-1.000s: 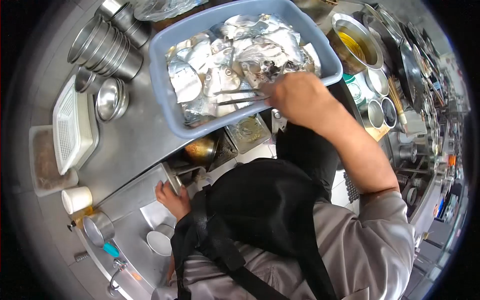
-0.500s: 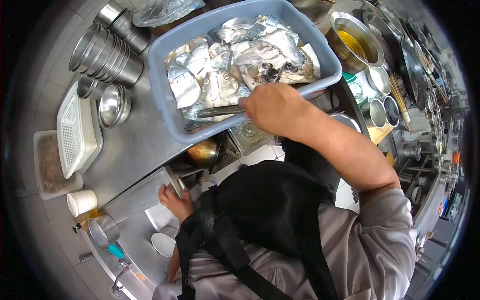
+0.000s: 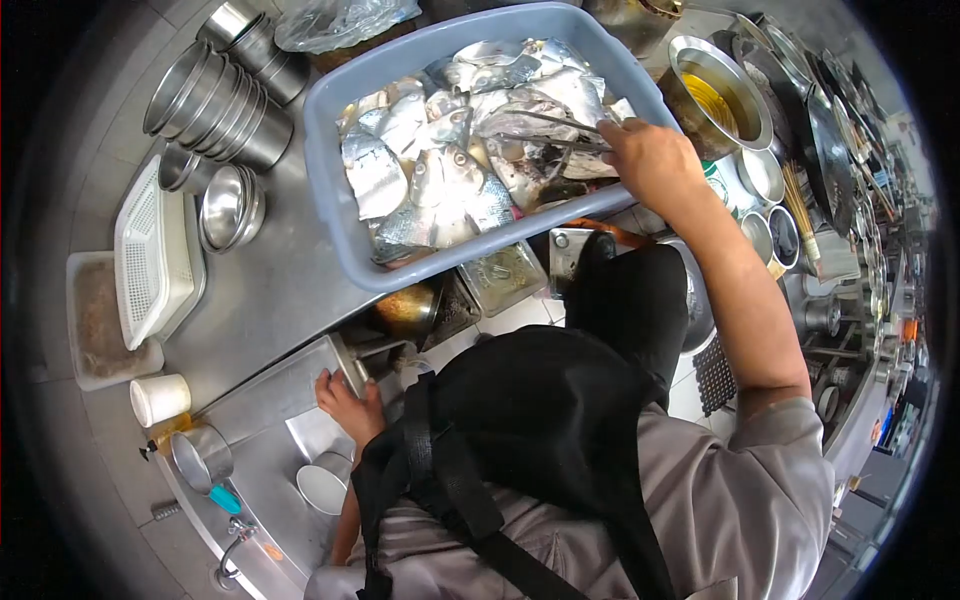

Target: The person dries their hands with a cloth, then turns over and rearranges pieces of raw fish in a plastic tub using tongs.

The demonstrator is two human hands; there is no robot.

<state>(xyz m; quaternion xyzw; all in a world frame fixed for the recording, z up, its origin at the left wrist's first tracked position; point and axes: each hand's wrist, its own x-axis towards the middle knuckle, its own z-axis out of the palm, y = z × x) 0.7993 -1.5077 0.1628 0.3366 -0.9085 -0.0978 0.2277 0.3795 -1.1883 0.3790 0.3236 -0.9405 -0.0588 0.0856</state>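
A blue-grey plastic tub [image 3: 330,225] holds cut silvery fish pieces [image 3: 440,180], several heads among them. Over its right part, my right hand [image 3: 650,160] grips metal tongs [image 3: 555,121], whose two arms stand apart and point left across the fish. No fish piece can be made out held between the tips. Lower down, my left hand [image 3: 350,405] has its fingers bent around a metal edge [image 3: 350,365] by the sink, beside my apron; part of its grip is hidden.
Stacked steel pots [image 3: 215,110], steel bowls [image 3: 228,208] and a white basket [image 3: 155,260] stand at the left. A pot with yellow liquid [image 3: 705,95] sits right of the tub. The steel sink [image 3: 270,460] holds a white container [image 3: 325,488].
My right hand has moved right and up with the tongs, from the tub's front edge to over its right part. The tongs' arms now show apart. My left hand stays put.
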